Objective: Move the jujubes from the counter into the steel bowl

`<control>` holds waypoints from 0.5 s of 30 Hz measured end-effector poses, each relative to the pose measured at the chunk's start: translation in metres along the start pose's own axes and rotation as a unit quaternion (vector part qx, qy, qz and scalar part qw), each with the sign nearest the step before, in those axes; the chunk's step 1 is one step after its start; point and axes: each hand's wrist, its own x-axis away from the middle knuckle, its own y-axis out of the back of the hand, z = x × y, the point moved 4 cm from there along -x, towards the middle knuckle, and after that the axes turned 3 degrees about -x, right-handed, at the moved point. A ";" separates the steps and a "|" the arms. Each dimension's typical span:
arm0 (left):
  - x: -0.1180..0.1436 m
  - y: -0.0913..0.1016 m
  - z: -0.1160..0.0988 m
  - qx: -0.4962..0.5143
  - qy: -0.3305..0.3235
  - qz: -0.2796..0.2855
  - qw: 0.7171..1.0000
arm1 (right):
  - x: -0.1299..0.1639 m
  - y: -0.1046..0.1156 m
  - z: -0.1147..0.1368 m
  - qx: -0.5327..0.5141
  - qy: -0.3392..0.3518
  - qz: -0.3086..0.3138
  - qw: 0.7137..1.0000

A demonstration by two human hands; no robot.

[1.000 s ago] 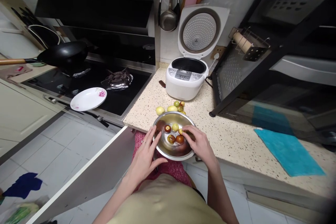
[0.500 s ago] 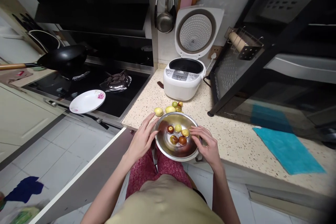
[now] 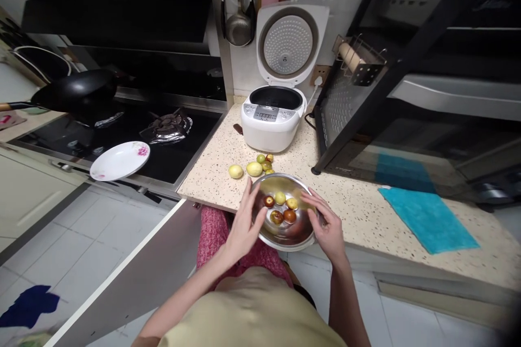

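A shiny metal bowl (image 3: 299, 237) is at the front of the counter, partly past its edge. Inside lie several jujubes (image 3: 289, 216), some brown and some yellow-green. My left hand (image 3: 244, 219) presses along the bowl's left rim, its fingers long and its thumb over the near side. On the opposite rim my right hand (image 3: 325, 222) has its fingers over the edge and its thumb lower down. The bowl is held between both hands. Just behind it on the counter are more jujubes (image 3: 254, 168), mostly yellow-green, one of them partly hidden by the rim.
Behind the fruit stands a white rice cooker (image 3: 271, 129) with its lid up. A black oven (image 3: 439, 119) takes up the right, with a blue cloth (image 3: 431, 219) before it. To the left are a gas hob (image 3: 166, 165), a white plate (image 3: 120, 161) and a wok (image 3: 77, 89).
The bowl has moved right along the counter together with both hands, away from the loose jujubes behind it. More of those jujubes show now. The whole view has shifted slightly.
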 end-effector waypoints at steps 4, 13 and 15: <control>-0.001 -0.018 -0.015 0.032 -0.040 0.062 0.997 | 0.007 0.028 -0.012 -0.005 -0.037 -0.014 0.999; -0.046 -0.022 0.017 0.012 -0.124 0.071 0.990 | 0.017 0.056 -0.019 -0.031 -0.064 -0.051 0.996; -0.055 -0.031 0.027 -0.005 -0.151 0.103 0.983 | 0.018 0.058 -0.022 -0.042 -0.068 -0.059 0.995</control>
